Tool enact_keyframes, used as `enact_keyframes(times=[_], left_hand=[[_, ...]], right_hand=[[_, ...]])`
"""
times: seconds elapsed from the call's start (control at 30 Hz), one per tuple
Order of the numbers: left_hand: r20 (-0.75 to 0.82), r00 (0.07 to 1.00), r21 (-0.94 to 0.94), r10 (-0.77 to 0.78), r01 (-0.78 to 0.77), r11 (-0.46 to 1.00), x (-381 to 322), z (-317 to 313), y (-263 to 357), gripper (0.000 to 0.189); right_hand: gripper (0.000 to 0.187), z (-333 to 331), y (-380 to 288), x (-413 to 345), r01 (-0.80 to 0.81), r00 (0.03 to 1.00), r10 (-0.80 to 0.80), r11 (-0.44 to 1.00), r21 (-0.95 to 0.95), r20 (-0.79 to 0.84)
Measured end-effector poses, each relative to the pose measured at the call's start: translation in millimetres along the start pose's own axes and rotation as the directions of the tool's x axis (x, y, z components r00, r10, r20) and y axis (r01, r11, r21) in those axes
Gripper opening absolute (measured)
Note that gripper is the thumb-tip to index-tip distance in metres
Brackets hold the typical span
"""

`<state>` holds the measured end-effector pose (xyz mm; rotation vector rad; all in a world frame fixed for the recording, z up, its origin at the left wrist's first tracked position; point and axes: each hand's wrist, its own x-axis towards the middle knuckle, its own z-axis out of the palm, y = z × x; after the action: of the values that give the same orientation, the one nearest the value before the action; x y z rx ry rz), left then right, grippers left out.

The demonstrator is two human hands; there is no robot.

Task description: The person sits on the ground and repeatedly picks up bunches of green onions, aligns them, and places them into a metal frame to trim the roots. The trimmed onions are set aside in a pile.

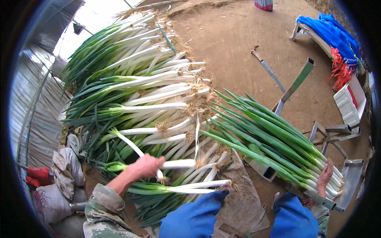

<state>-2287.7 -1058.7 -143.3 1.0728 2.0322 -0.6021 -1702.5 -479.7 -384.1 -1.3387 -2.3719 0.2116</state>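
My left hand (146, 166) grips Welsh onions by their white shanks, one lying level (180, 164) with its root end to the right and another (128, 141) slanting across it. Beneath and beyond that hand spreads a large heap of Welsh onions (154, 104), mostly roots to the right and green leaves to the left. On a metal frame (351, 175) at the right rests a bundle of cleaner Welsh onions (268, 134), leaves pointing up and left. My right hand (326, 175) is wrapped over the bundle's white stalks near the root ends; its fingers are partly hidden.
A green metal bar (297, 80) rises from the frame. Behind it, a long blade with a handle (272, 74) lies on the dirt floor (220, 50). Blue cloth (330, 29) and red strings (339, 68) lie on a bench, near a white box (349, 102). Sacks (67, 169) stand left.
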Motion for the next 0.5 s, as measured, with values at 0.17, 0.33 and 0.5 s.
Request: enact_keyframes(times=[0.17,0.33,0.5], left_hand=[[-0.276,0.961,-0.184,0.03,-0.084,0.979,-57,32,12,0.021],[-0.708,0.289,-0.701,-0.644,-0.171,0.693,-114,-119,-65,0.017],[-0.997,0.075,0.021,0.037,-0.2,0.98,-97,-262,78,0.024]], right_hand=[[0.038,20,5,-4,-0.029,1.0,0.029,0.999,0.031,-0.003],[0.036,32,-15,-10,-0.033,0.98,0.044,0.998,0.06,-0.195],[0.041,0,-48,-9,-0.035,0.99,0.044,0.997,0.07,-0.137]])
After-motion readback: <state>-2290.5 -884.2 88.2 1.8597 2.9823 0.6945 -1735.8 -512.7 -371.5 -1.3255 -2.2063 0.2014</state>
